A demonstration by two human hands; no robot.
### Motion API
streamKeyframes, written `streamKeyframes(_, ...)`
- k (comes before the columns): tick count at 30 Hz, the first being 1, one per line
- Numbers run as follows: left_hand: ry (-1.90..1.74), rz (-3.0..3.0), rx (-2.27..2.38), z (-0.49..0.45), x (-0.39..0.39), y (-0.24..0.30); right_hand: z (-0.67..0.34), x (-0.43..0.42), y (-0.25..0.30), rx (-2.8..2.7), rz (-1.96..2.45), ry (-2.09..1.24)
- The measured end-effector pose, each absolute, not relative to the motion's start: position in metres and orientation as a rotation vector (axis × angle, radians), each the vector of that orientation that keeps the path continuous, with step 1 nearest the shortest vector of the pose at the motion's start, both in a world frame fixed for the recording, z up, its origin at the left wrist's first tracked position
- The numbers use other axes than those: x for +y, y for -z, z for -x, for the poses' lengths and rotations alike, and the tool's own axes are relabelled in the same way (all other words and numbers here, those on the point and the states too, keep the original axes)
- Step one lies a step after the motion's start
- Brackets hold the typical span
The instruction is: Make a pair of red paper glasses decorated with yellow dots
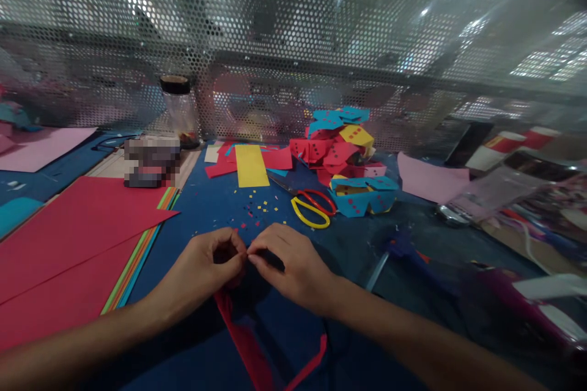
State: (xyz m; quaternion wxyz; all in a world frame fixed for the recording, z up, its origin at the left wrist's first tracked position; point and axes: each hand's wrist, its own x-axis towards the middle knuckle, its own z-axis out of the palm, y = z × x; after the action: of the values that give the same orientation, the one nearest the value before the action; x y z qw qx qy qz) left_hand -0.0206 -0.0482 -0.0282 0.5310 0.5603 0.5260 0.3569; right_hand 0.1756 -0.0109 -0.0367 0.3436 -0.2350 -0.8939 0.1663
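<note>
My left hand [213, 259] is closed in a pinch, with a red paper strip [245, 342] hanging down below it toward the near edge. My right hand [293, 263] is pinched too, its fingertips meeting those of my left hand. Whatever lies between the right fingertips is too small to make out. Just beyond my hands lie scissors [315, 224] with one red and one yellow handle. Tiny paper scraps [259, 203] are scattered beside them. A yellow paper rectangle [252, 166] rests on red and blue pieces.
Folded, dotted paper shapes [337, 153] are piled at the back. Red sheets [77, 226] top a coloured paper stack at left, near a lidded jar [178, 110]. A blue glue gun [401, 244] lies at right, before a pink sheet [431, 177]. A perforated metal screen [275, 24] stands behind.
</note>
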Motion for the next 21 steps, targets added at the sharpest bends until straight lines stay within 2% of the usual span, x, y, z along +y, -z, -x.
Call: streamKeyframes(21, -0.852, -1.203, 1.208, 0.019, -0.047, 0.0284, -0.1768, -0.0116, 0.0353, -2.418, 0.537, -0.197)
